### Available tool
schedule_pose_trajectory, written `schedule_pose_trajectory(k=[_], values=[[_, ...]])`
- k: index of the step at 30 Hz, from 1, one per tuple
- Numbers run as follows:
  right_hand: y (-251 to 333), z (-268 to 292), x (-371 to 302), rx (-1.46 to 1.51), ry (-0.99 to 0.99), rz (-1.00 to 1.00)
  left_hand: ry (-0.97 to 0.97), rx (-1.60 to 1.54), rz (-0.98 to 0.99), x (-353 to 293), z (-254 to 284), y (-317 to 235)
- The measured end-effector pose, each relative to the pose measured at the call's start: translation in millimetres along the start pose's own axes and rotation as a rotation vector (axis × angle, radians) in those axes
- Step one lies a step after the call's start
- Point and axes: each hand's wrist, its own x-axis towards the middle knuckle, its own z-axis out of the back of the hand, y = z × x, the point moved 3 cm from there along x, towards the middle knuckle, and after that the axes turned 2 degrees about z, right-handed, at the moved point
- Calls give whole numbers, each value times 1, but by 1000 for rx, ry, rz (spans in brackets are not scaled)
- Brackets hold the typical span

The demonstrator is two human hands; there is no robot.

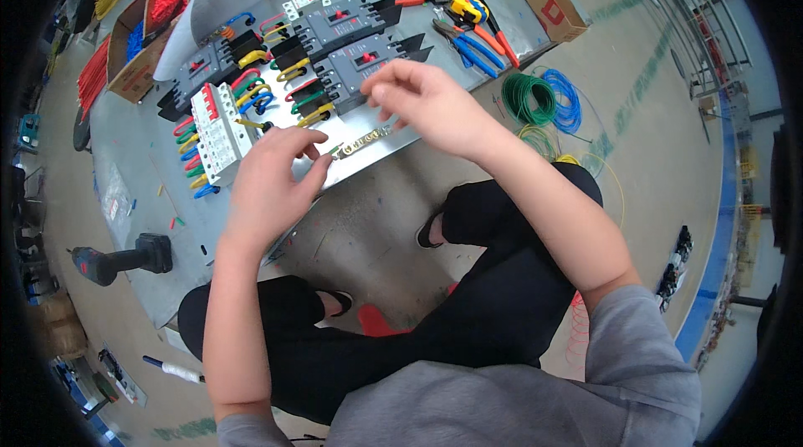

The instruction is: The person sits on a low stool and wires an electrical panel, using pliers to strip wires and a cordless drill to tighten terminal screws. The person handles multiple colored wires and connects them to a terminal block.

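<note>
A grey metal panel (142,154) lies on the floor in front of me. On it sit black circuit breakers (351,50) and a white row of small breakers (219,131), joined by red, yellow, green and blue wire loops. A brass terminal bar (365,143) is fixed near the panel's front edge. My left hand (269,183) rests over that edge, fingertips touching the left end of the bar. My right hand (428,104) hovers above the bar's right end, fingers curled and pinched; I cannot tell whether something small is between them.
A cordless drill (117,259) lies at the panel's left. Pliers and cutters (468,29) lie at the back right, next to cardboard boxes (548,0). Coils of green and blue wire (544,100) lie on the floor. Boxes of coloured wire (150,12) stand at back left.
</note>
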Motion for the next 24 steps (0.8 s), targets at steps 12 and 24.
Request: schedule_pose_trajectory(k=[12,24], values=[[-67,-25,-3,-926,-25,508,-41,30,-166,2,-57,44],[-73,-21,10,-1022,-20,599,92,-35,-154,10,-50,47]])
